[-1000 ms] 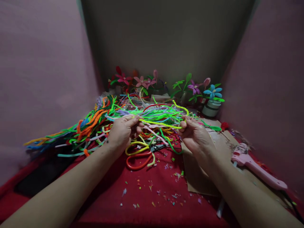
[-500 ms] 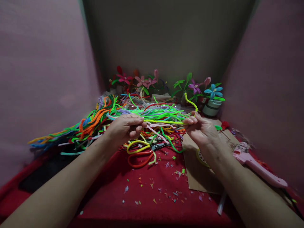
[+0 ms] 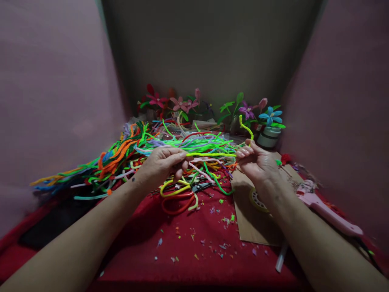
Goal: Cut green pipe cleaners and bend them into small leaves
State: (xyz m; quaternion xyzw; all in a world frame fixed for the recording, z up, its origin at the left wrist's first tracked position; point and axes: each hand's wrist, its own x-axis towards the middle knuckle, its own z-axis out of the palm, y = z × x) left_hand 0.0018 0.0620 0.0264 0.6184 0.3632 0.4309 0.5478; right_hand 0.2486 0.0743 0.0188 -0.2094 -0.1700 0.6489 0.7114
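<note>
A yellow pipe cleaner (image 3: 212, 155) stretches almost level between my two hands, above the heap of pipe cleaners. My left hand (image 3: 162, 164) pinches its left end between thumb and fingers. Around its other part my right hand (image 3: 257, 164) is closed, and a wavy free end sticks up past the fingertips. Below lie scissors (image 3: 178, 196) with one yellow and one red handle loop, their blades partly under loose pipe cleaners. Many green and lilac pipe cleaners (image 3: 194, 144) are spread just behind the hands.
Orange, green and blue pipe cleaners (image 3: 118, 154) pile up at left. Pipe-cleaner flowers, one a blue flower (image 3: 270, 117) in a jar (image 3: 269, 137), stand at the back. Cardboard (image 3: 252, 227), a yellow spool (image 3: 257, 200) and a pink glue gun (image 3: 328, 209) lie right. Scraps dot the red cloth (image 3: 182, 267).
Both hands keep hold of the yellow pipe cleaner. My left hand's lower fingers have shifted slightly, and the whole view has moved a little.
</note>
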